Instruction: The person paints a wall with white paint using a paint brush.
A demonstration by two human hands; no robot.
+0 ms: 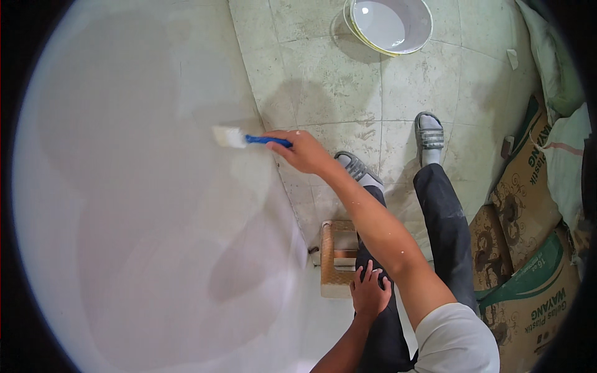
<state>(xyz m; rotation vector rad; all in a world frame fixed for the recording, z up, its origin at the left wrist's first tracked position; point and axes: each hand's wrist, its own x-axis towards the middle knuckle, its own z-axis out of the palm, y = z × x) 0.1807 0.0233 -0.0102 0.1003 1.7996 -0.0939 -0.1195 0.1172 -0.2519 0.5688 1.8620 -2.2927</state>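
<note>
My right hand (298, 151) grips the blue handle of a paintbrush (231, 137), with my arm reaching across to the left. The brush's pale, coated bristles are at the white wall (143, 205) that fills the left side; whether they press on it I cannot tell. My left hand (371, 290) lies with its fingers spread on my left knee, holding nothing. A bucket (430, 28) of white paint or a similar liquid stands on the floor at the far side, cut off by the top edge.
A tan stool (328, 261) with an open frame sits beside my left leg, close to the wall. Printed cardboard boxes (528, 205) and white sacks (566, 168) line the right side. My sandalled feet (430, 133) rest on stained floor tiles (348, 93).
</note>
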